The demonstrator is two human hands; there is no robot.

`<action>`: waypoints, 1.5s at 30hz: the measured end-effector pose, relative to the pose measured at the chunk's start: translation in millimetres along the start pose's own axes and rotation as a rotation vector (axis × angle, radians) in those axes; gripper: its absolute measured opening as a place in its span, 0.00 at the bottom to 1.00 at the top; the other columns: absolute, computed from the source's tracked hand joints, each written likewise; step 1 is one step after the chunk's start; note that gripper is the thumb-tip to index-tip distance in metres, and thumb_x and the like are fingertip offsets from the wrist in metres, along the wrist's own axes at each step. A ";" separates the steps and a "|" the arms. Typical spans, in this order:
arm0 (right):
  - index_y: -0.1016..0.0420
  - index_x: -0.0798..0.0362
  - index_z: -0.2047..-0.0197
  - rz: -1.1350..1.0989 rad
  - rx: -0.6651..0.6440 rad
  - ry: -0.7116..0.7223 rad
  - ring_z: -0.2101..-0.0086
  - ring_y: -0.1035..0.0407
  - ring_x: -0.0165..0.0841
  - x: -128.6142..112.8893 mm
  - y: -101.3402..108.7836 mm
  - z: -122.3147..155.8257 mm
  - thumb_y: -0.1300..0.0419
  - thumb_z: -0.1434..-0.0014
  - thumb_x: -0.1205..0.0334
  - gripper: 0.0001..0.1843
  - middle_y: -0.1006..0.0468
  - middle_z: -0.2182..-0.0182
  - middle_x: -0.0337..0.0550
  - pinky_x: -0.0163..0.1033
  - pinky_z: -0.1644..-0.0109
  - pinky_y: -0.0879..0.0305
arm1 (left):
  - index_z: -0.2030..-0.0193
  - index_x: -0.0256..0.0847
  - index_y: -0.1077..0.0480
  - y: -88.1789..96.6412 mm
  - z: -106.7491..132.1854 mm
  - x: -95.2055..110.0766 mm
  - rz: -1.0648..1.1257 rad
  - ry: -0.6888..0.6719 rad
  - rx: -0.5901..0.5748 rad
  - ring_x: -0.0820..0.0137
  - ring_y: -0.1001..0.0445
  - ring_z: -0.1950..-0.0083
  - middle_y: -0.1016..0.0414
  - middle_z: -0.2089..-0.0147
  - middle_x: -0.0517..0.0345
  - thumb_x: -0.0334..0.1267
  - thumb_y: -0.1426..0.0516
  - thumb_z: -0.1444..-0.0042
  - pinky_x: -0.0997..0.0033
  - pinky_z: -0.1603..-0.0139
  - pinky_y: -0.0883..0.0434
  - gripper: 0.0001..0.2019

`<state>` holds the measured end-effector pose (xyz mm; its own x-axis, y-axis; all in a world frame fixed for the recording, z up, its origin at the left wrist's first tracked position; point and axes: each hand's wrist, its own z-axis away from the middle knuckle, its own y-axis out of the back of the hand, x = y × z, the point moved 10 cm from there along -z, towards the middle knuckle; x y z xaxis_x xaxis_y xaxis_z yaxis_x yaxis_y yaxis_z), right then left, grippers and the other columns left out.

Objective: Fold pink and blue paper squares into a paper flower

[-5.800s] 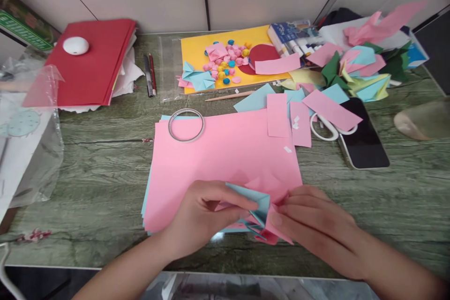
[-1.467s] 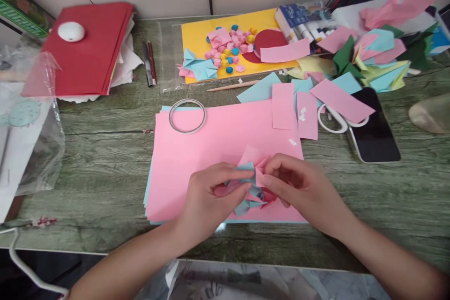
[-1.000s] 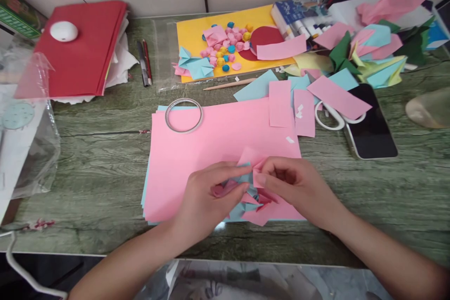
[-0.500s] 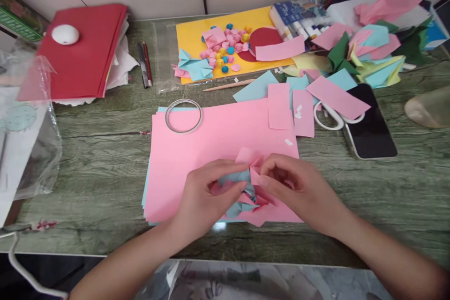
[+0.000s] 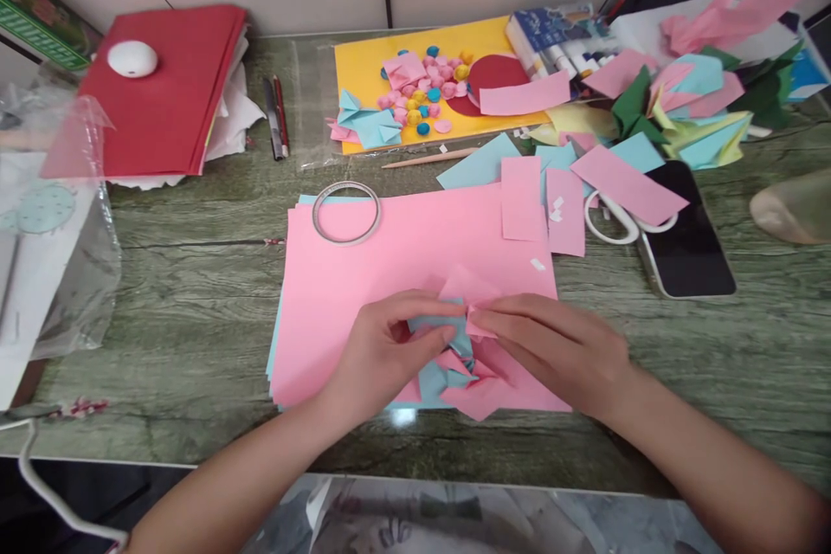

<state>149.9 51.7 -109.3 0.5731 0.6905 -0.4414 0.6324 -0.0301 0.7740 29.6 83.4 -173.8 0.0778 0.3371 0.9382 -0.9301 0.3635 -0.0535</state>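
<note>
Two hands, left hand (image 5: 383,355) and right hand (image 5: 551,346), fingers pinched on folded paper piece (image 5: 454,355) above pink sheet (image 5: 389,260); tape ring (image 5: 346,212) near.

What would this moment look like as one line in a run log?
left hand: pinching folded pink-and-blue paper piece | right hand: pressing same piece | under it: pink sheet stack | nearby: tape ring

Pink-and-blue folded paper (image 5: 454,355) on pink sheets (image 5: 389,268); green-veined table (image 5: 195,277).
</note>
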 end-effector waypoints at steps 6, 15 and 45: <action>0.32 0.53 0.55 0.020 -0.142 0.021 0.62 0.29 0.32 -6.4 -1.7 -8.9 0.49 0.41 0.73 0.13 0.25 0.64 0.46 0.36 0.61 0.30 | 0.64 0.42 0.23 -2.5 -0.5 4.3 -0.222 -0.025 0.024 0.67 0.26 0.58 0.24 0.58 0.53 0.32 0.41 0.50 0.70 0.61 0.30 0.07; 0.32 0.54 0.57 0.041 -0.192 0.040 0.65 0.29 0.32 -9.7 -7.1 -12.5 0.51 0.40 0.74 0.11 0.25 0.66 0.46 0.35 0.65 0.31 | 0.59 0.45 0.25 -2.3 -2.1 4.6 -0.336 -0.051 -0.041 0.71 0.30 0.65 0.30 0.61 0.55 0.32 0.43 0.48 0.73 0.70 0.32 0.10; 0.34 0.55 0.57 0.067 -0.132 0.019 0.66 0.31 0.31 -16.4 -7.9 -6.6 0.48 0.42 0.75 0.10 0.26 0.67 0.43 0.36 0.64 0.32 | 0.72 0.39 0.36 9.1 -6.3 -0.4 -0.259 0.014 0.042 0.71 0.31 0.66 0.29 0.69 0.58 0.40 0.43 0.47 0.71 0.66 0.35 0.09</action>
<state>132.0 45.3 -105.2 0.6009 0.7040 -0.3786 0.5182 0.0176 0.8551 23.4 92.0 -176.7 0.3198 0.2492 0.9141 -0.8926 0.4027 0.2025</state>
